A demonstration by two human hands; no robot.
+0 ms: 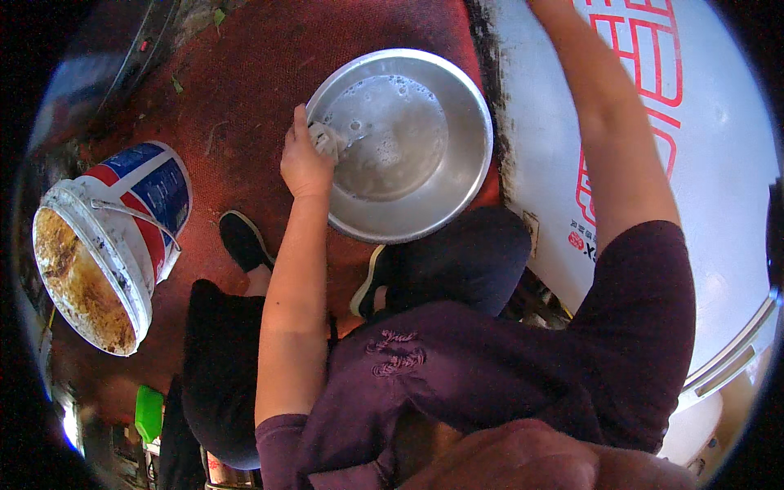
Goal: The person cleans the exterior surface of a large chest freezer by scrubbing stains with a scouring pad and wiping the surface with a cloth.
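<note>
A wide stainless steel basin [470, 138] stands on the red floor matting in front of my feet, holding cloudy, greyish water [404, 159] with bubbles on it. At the basin's left rim my left hand [307, 160] grips a wet, crumpled pale cloth [324, 139]. Part of the cloth hangs inside the rim, just above the water. My right forearm [612, 116] stretches up past the basin, over a large white panel [533, 122]. The right hand itself is out of view beyond the top edge.
Left of me a white, red and blue plastic bucket [156, 190] leans or lies with its brown-stained mouth towards me. The white panel bears red writing and borders the red matting [245, 110] on the right. My dark shoes [242, 240] are close to the basin. A green object [149, 413] sits lower left.
</note>
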